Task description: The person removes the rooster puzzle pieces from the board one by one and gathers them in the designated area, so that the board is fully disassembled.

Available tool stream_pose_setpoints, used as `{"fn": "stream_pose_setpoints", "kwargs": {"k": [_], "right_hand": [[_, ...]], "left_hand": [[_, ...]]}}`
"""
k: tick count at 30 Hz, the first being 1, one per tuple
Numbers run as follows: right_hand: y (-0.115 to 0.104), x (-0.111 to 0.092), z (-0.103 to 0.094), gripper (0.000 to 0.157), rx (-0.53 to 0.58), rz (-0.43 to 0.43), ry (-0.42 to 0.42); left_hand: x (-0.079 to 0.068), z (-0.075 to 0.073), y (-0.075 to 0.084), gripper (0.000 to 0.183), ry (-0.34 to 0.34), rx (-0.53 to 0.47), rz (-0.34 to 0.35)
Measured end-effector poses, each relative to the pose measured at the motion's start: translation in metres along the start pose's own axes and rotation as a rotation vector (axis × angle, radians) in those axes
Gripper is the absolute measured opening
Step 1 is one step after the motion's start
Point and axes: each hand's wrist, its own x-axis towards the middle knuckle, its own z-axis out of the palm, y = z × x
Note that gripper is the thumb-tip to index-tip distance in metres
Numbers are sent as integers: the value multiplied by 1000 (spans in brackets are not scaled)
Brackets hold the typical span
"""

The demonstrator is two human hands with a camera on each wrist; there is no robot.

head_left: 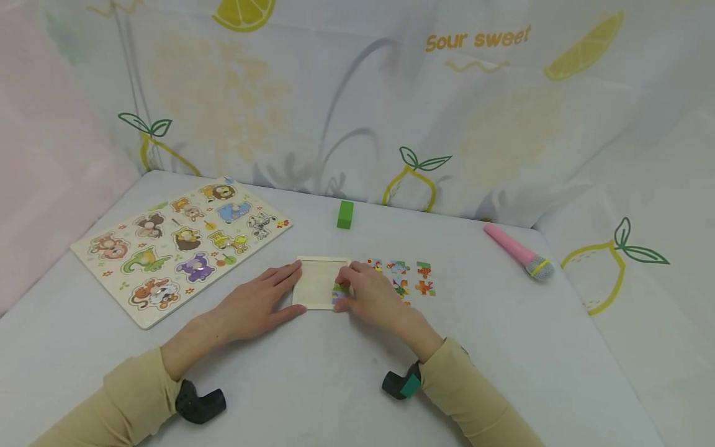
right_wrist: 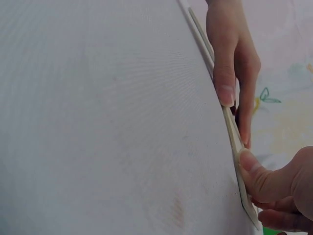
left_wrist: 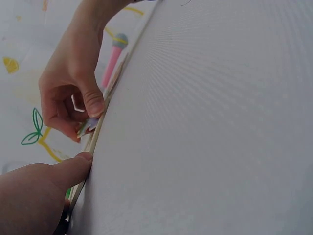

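A small, shallow wooden puzzle tray (head_left: 315, 284) lies on the white table in front of the person. The left hand (head_left: 259, 301) rests along its left side, fingers straight toward the far left corner and thumb at the near edge. At the tray's right side, the right hand (head_left: 374, 295) pinches a colourful jigsaw piece (head_left: 339, 293), green and purple on top. The left wrist view shows this piece (left_wrist: 88, 126) tilted between thumb and fingers over the tray's rim. Other jigsaw pieces (head_left: 424, 287) lie right of the tray, some partly hidden by the right hand.
A large animal peg puzzle board (head_left: 181, 239) lies at the left. A green block (head_left: 345, 215) stands beyond the tray, and a pink toy microphone (head_left: 516, 251) lies at the far right. A printed curtain (head_left: 313, 93) hangs behind the table.
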Motion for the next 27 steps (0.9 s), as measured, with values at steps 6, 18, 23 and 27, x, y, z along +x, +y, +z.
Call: {"fn": "stream_pose_setpoints", "kwargs": {"k": [6, 18, 23, 27], "right_hand": [[2, 1, 0, 33, 27, -6, 8], [4, 1, 2, 34, 70, -25, 14], [5, 1, 1, 33, 77, -41, 11], [5, 0, 0, 33, 63, -45, -1]], "left_hand": [[0, 0, 0, 76, -2, 0, -1], [0, -2, 1, 73, 19, 10, 20], [-1, -2, 1, 73, 18, 11, 20], [-1, -2, 1, 73, 18, 15, 17]]}}
